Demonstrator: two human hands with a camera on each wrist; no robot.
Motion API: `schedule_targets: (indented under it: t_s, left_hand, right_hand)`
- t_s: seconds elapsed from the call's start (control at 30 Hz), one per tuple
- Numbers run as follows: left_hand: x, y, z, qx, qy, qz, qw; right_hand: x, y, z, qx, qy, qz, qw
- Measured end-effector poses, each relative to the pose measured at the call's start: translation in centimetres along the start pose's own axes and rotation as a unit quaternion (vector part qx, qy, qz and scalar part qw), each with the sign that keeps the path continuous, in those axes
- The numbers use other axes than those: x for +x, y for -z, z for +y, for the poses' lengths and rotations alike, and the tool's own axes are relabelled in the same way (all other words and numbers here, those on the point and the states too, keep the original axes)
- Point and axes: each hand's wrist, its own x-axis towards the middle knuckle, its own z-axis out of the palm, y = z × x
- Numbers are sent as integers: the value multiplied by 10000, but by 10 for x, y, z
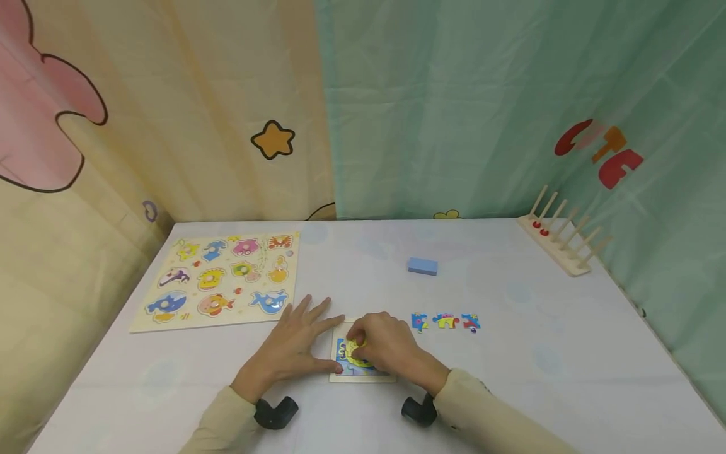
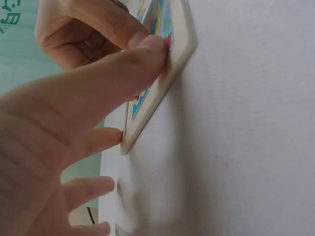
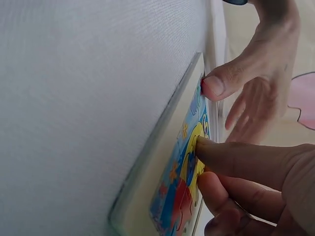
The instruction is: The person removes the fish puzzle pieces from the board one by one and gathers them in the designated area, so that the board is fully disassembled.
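A small wooden jigsaw board (image 1: 363, 379) with a colourful picture lies flat in front of me. My left hand (image 1: 295, 345) rests at its left side with fingers spread, the thumb on the lower left corner and the index finger by the upper edge. With thumb and curled index finger, my right hand (image 1: 388, 343) pinches a yellow puzzle piece (image 3: 197, 132) at the middle of the picture. The hand covers the board's right part in the head view. Three loose puzzle pieces (image 1: 446, 321) lie in a row to the right of the board.
At the left back lies a large peg puzzle board (image 1: 190, 318) with sea-animal shapes. A blue block (image 1: 422, 266) lies behind the loose pieces. A wooden peg rack (image 1: 558, 246) with red beads stands at the right edge. Curtains (image 1: 425, 107) hang behind the white table (image 1: 482, 391).
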Motion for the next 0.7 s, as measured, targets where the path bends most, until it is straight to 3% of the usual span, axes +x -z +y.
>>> schedule_targets:
  t_s: [0.4, 0.7]
  left_hand:
    - [3, -1, 6, 99, 398, -270, 9988]
    - [5, 1, 9, 94, 488, -335, 9982]
  right_hand:
    - [1, 1, 3, 321, 162, -16, 9994]
    - [-1, -2, 7, 695, 380, 30, 9969]
